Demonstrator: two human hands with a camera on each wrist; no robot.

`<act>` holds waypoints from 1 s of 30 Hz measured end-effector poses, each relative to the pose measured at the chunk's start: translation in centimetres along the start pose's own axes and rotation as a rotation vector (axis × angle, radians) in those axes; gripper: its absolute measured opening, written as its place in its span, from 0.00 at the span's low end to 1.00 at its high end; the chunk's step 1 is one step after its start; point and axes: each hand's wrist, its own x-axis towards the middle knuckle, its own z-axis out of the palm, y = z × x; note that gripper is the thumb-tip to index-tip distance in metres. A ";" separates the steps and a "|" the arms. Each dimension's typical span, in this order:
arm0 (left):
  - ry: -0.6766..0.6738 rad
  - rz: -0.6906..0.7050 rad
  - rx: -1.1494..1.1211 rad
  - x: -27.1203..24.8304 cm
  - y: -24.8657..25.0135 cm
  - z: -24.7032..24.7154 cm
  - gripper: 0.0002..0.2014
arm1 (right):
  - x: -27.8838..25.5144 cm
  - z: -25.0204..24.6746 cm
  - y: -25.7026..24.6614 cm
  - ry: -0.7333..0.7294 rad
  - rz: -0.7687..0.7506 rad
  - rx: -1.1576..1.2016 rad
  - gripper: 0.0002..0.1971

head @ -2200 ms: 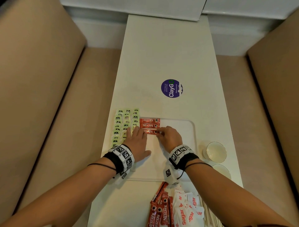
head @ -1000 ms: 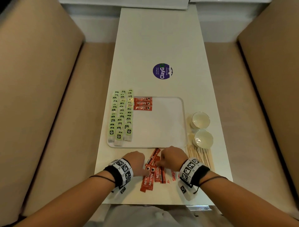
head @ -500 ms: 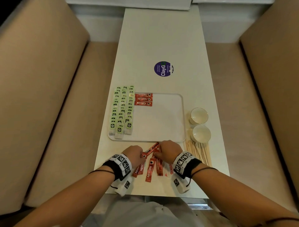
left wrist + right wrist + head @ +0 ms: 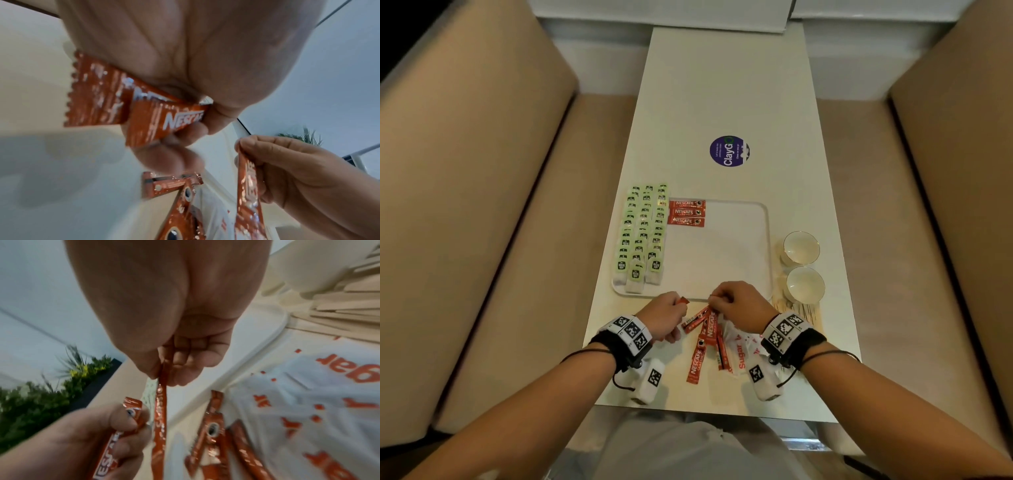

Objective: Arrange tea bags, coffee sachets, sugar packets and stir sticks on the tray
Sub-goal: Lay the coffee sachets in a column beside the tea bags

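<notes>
Sugar packets (image 4: 739,349) partly under right hand (image 4: 743,305).

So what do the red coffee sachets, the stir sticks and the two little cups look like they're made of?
Coffee sachets: probably foil-laminated plastic film; glossy, crinkled glints and a zigzag-cut end.
Stir sticks: apparently bare wood; flat, pale, matte strips in a loose heap.
Cups: likely glazed ceramic or porcelain; smooth white sheen with a thin darker rim line, though the pictures cannot rule out glossy plastic.

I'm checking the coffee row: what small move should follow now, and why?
Probably carry the sachet pinched by the right hand up to the tray and lay it just below the three coffee sachets already rowed there; the left hand holds more.
</notes>
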 end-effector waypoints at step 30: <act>0.240 0.156 -0.439 5.1 3.4 -5.3 0.08 | 5.3 -3.4 -3.4 0.277 0.083 0.464 0.04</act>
